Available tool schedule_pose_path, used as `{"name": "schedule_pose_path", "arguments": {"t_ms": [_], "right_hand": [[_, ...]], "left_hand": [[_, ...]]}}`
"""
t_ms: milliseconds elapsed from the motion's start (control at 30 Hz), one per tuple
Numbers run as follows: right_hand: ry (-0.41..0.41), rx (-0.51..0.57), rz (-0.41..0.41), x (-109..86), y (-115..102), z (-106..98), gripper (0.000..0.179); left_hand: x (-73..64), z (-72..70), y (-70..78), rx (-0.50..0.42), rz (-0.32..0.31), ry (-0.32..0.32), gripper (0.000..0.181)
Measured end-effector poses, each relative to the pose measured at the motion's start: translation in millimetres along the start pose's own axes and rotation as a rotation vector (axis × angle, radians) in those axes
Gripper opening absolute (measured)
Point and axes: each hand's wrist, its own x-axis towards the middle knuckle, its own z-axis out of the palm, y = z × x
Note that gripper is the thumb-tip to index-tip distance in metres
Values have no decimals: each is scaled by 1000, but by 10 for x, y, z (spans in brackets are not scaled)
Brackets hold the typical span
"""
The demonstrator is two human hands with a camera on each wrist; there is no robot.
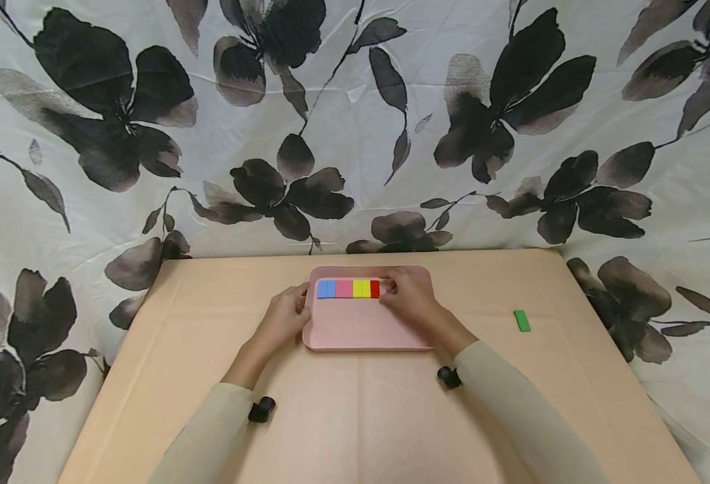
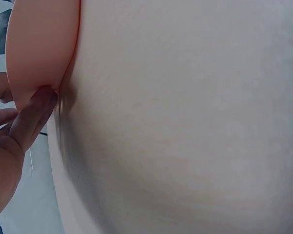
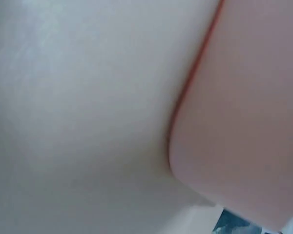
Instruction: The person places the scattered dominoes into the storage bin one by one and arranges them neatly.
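Note:
A pink tray (image 1: 367, 336) lies on the table, with a row of coloured tiles along its far side: blue tiles (image 1: 326, 289), pink tiles (image 1: 343, 289), yellow tiles (image 1: 362, 289) and a red tile (image 1: 375, 289) at the right end. My left hand (image 1: 285, 312) grips the tray's left edge; in the left wrist view its fingers (image 2: 31, 114) pinch the rim near a corner. Over the tray's right part, my right hand (image 1: 412, 299) has thumb and forefinger curled at the red tile and seems to pinch it. The right wrist view shows the tray (image 3: 239, 122) but no fingers.
A single green tile (image 1: 522, 320) lies on the table (image 1: 355, 417) to the right of the tray. Behind the table hangs a white cloth (image 1: 385, 134) with dark flowers. Both forearms reach in from the near edge.

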Motion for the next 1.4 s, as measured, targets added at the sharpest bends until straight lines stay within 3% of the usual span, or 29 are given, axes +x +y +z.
{"name": "schedule_pose_path", "arguments": {"t_ms": [267, 633, 967, 1200, 1400], "right_hand": [[55, -4, -11, -200, -12, -211, 49], [146, 77, -30, -664, 162, -527, 50], [230, 81, -55, -1150, 549, -749, 49], [292, -23, -41, -1449, 877, -872, 52], [289, -96, 19, -1704, 1116, -1027, 56]], "left_hand": [[-37, -32, -6, -9, 7, -8, 55], [-84, -91, -51, -47, -4, -31, 56], [-126, -109, -46, -72, -6, -55, 56], [-160, -125, -79, -58, -2, -68, 56], [-169, -153, -56, -58, 11, -70, 55]]}}
